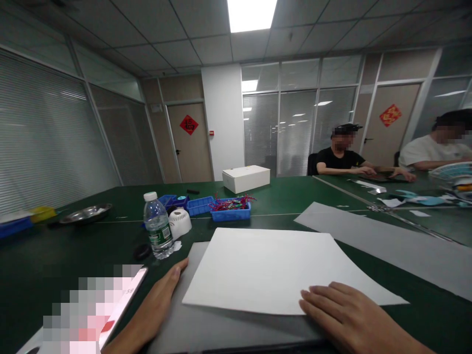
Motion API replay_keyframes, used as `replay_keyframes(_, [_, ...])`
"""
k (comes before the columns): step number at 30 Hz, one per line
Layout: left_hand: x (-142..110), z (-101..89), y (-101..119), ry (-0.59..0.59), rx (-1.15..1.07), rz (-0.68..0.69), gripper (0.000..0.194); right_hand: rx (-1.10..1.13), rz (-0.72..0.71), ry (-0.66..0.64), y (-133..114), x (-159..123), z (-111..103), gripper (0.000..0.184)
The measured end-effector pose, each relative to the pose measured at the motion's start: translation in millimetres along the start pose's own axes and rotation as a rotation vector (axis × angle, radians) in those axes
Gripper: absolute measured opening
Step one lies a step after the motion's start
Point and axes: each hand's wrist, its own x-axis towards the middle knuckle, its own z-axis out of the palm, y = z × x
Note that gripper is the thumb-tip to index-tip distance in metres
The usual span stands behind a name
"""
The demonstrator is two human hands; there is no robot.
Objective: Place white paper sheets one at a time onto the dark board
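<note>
A large white sheet of paper lies on a grey board on the green table in front of me. My right hand rests flat on the sheet's near right corner, fingers together and pointing left. My left hand lies flat on the grey board's left edge, just left of the sheet, holding nothing. A phone with a pixelated screen lies to the left of my left hand.
A water bottle, a white round object and a black cap stand beyond my left hand. Blue trays, a white box and a metal dish sit farther back. A long grey sheet lies right. Two people sit at the far right.
</note>
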Motion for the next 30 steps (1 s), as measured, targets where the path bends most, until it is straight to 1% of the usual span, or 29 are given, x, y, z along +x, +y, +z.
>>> replay_keyframes(4, [1,3.7,2,0.014,0.099,-0.011,0.074,0.042,0.014,0.037,-1,10,-10,0.041])
replay_keyframes(8, [3,10.2,2,0.025,0.225,0.047,0.073,0.114,-0.029,0.007,-2,19,-20,0.033])
replay_keyframes(11, [3,12.7,2,0.031,0.266,0.081,0.070,0.151,-0.011,-0.007,-3,20,-23,0.032])
replay_keyframes(14, [4,14.2,1,0.047,0.296,0.121,0.067,0.183,-0.016,-0.048,4,9,-20,0.029])
replay_keyframes(15, [5,14.9,0,0.055,0.300,0.139,0.066,0.190,-0.011,-0.067,11,1,-17,0.031])
replay_keyframes(16, [6,15.8,-3,0.062,0.301,0.161,0.064,0.188,0.025,-0.080,20,-9,-12,0.034])
replay_keyframes(17, [7,16.9,-6,0.067,0.300,0.184,0.062,0.173,0.091,-0.100,33,-23,-5,0.038])
replay_keyframes(18, [8,18.1,-10,0.073,0.299,0.206,0.060,0.146,0.211,-0.099,47,-40,2,0.040])
replay_keyframes(19, [10,19.2,-14,0.078,0.300,0.223,0.058,0.106,0.371,-0.114,63,-59,10,0.040])
replay_keyframes(20, [11,20.3,-17,0.081,0.303,0.233,0.056,0.066,0.526,-0.157,79,-80,18,0.041])
replay_keyframes(21, [12,21.2,-21,0.080,0.304,0.240,0.055,0.033,0.647,-0.200,96,-102,24,0.043])
replay_keyframes(22, [13,21.8,-24,0.079,0.305,0.244,0.054,0.010,0.731,-0.240,112,-124,30,0.047])
replay_keyframes(24, [13,22.4,-27,0.074,0.305,0.250,0.054,-0.017,0.927,-0.306,137,-163,35,0.060])
replay_keyframes(25, [13,22.3,-27,0.070,0.308,0.253,0.054,0.005,1.005,-0.337,146,-178,35,0.060])
replay_keyframes(27, [12,22.0,-27,0.063,0.321,0.254,0.053,0.049,1.081,-0.380,156,-196,33,0.055])
replay_keyframes(28, [12,21.7,-27,0.059,0.330,0.252,0.053,0.068,1.092,-0.392,157,-199,30,0.052])
replay_keyframes(30, [11,21.3,-26,0.048,0.346,0.250,0.054,0.071,1.100,-0.398,154,-196,26,0.048])
